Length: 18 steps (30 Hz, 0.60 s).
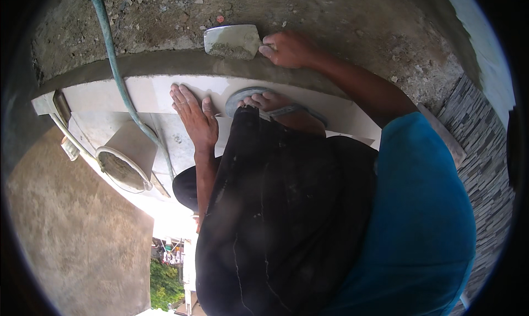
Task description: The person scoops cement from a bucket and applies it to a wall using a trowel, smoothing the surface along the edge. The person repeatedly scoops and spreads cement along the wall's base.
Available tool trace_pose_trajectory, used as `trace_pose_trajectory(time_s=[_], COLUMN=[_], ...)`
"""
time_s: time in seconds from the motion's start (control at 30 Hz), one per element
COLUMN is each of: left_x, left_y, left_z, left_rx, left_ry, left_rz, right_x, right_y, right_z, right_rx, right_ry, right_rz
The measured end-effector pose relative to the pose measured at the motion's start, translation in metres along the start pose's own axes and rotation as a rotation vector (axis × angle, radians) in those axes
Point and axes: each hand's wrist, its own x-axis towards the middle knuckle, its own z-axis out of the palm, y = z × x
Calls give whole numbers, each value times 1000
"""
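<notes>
My right hand (291,49) is closed around the handle of a trowel (233,40). Its broad metal blade lies over a smooth strip of wet grey mortar (160,64), and some mortar clings to its face. Fingers outstretched, my left hand (195,117) rests flat on the pale tiled ledge (144,93) bordering that strip. Between the two hands, my foot stands on the same ledge in a grey sandal (242,99).
Rough ground with loose rubble (149,18) lies beyond the mortar. A green hose (117,73) crosses the ledge at left, beside a tipped-looking bucket (128,160) with grey contents. Stacked-stone cladding (478,167) covers the wall at right.
</notes>
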Motion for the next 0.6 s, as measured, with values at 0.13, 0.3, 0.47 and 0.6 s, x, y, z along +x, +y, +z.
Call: trace_pose_trajectory(time_s=[0.13,0.3,0.47,0.6], left_x=[17,24,6,-8], left_y=[-33,-75,-98,-94], left_z=[1,5,-2,-1], left_rx=[-2,-54,-411,-312], left_ry=[101,218,222,283], left_rz=[-66,-319,-968,-964], right_x=[-20,-41,-52,-16], right_y=[-13,-29,-30,-10], right_z=[-15,-31,-39,-26], right_rx=[18,32,96,106], right_ry=[-1,-43,-79,-72], right_rz=[-16,-31,17,57])
